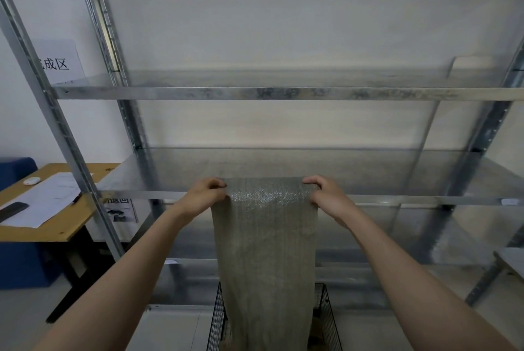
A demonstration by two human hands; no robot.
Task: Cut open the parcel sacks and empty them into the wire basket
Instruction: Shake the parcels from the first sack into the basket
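We hold the parcel sack (266, 251) up by its upper edge. Our left hand (205, 194) pinches the left corner and our right hand (326, 194) pinches the right one, with fingers curled over the cloth on both sides. The sack hangs straight down in the middle of the view, in front of the metal shelving (255, 93). Its lower end drops inside the wire basket (217, 319) on the floor near us.

The sack is a woven, greyish fabric that hangs flat and limp with no bulge, so we judge it light, soft and probably nearly emptied. It will slump wherever it is not held. The weave looks slightly shiny and may slip, so the two corners, taken with a full curl of the fingers, seem the best hold for shaking it.

The basket is black wire mesh, open on top. The sack hides most of what lies in it. A brownish shape at its right side may be a parcel, but we cannot tell. A wooden desk (56, 231) with papers stands to the left.
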